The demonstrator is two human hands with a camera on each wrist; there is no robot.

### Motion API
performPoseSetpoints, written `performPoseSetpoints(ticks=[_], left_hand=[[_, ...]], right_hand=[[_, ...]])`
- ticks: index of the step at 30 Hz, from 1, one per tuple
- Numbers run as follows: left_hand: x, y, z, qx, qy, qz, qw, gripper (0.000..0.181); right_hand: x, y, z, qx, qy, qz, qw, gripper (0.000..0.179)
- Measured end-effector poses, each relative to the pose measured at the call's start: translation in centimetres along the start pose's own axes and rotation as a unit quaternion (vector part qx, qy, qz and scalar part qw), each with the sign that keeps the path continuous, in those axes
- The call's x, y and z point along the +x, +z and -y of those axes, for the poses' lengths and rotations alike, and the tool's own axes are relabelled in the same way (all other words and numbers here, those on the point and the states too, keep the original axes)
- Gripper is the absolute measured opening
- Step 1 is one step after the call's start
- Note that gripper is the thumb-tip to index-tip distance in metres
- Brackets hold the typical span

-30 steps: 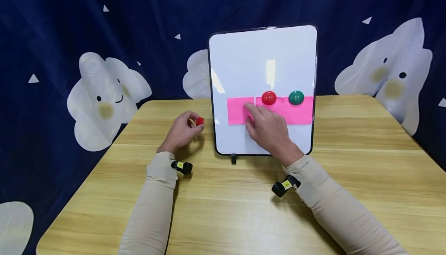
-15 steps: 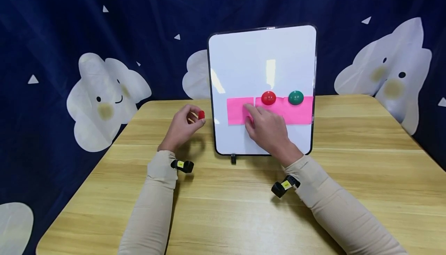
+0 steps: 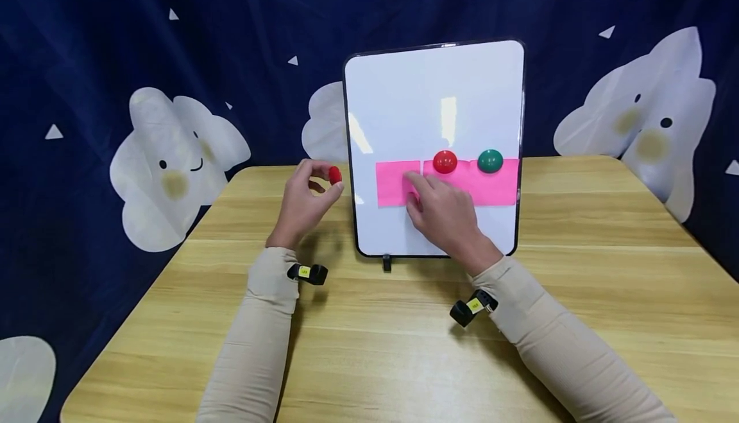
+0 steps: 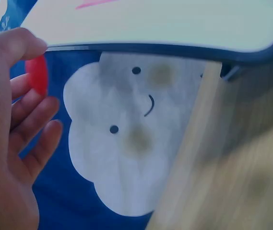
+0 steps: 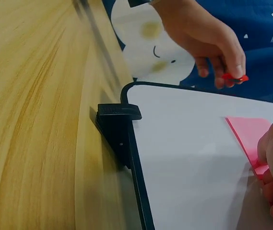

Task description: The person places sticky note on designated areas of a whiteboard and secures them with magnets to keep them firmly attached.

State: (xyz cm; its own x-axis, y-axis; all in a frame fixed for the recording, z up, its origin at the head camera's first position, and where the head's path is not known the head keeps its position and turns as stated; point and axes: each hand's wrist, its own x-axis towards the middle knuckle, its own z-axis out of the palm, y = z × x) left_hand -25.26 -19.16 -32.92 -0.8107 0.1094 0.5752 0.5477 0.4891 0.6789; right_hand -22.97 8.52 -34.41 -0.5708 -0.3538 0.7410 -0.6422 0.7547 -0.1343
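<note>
My left hand (image 3: 301, 201) is left of the whiteboard (image 3: 398, 108), pinching a round red magnet (image 3: 335, 175) between thumb and fingertips. In the left wrist view the magnet (image 4: 37, 75) is seen edge-on, below the thumb. My right hand (image 3: 446, 214) is on the front of the board, its index fingertip touching a small pink paper (image 3: 394, 189) at the left. A wider pink paper (image 3: 496, 190), partly behind that hand, lies beside it on the board. Another red magnet (image 3: 445, 162) and a green magnet (image 3: 490, 161) sit on its top edge.
The black-framed whiteboard stands upright on a wooden table (image 3: 369, 359), with a small black foot (image 3: 387, 263) at its lower edge. Behind hangs a dark blue curtain (image 3: 260, 18) with white clouds. Each wrist bears a small black camera.
My left hand has risen slightly and moved a little toward the whiteboard with the red magnet in its fingers. The right hand has stayed in place on the pink paper.
</note>
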Motion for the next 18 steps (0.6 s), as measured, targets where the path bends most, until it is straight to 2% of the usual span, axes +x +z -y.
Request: performPoseSetpoints(ticks=[7,11,18], left_hand=[[0.5,0.6,-1.3,0.01,0.059,-0.04,0.9974,0.03],[0.7,1.2,-2.0,0.013,0.075,-0.037,0.9964,0.03],[1.5,2.5,-3.1,0.051,0.117,-0.035,0.9912,0.031]], right_hand=[[0.1,0.1,0.0,-0.006,0.0,0.001,1.0,0.042],[0.0,0.2,0.0,-0.009,0.0,-0.002,1.0,0.042],[0.0,0.1,-0.2,-0.015,-0.001,-0.002,0.9999,0.042]])
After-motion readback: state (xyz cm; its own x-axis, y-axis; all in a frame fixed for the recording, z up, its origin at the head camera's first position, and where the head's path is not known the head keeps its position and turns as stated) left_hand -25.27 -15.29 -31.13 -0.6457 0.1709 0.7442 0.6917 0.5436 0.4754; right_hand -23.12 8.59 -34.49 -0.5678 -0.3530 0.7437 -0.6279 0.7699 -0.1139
